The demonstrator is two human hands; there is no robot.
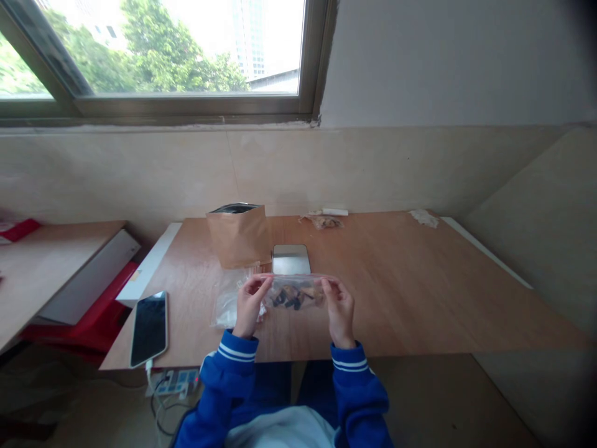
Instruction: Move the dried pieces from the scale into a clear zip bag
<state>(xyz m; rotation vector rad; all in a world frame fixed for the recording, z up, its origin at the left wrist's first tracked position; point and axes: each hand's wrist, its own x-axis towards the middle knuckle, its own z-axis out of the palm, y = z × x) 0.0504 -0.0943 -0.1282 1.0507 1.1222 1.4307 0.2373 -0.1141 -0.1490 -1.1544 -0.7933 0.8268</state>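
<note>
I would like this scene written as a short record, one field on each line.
left hand: pinches the top edge of a clear bag, near its left end
right hand: pinches the same edge near its right end
contents: dark and tan pieces
beyond the bag: flat silver-topped object
brown paper bag: upright, open at top
phone: left part of table, white cable plugged in
near far edge: small bag of pieces

A plain indoor room, whether home or workplace cannot be told. A sliding window (pixel 186 56) fills the upper left; a wooden-topped table (pixel 410 286) stands mid-frame against a scuffed wall (pixel 396 168).
</note>
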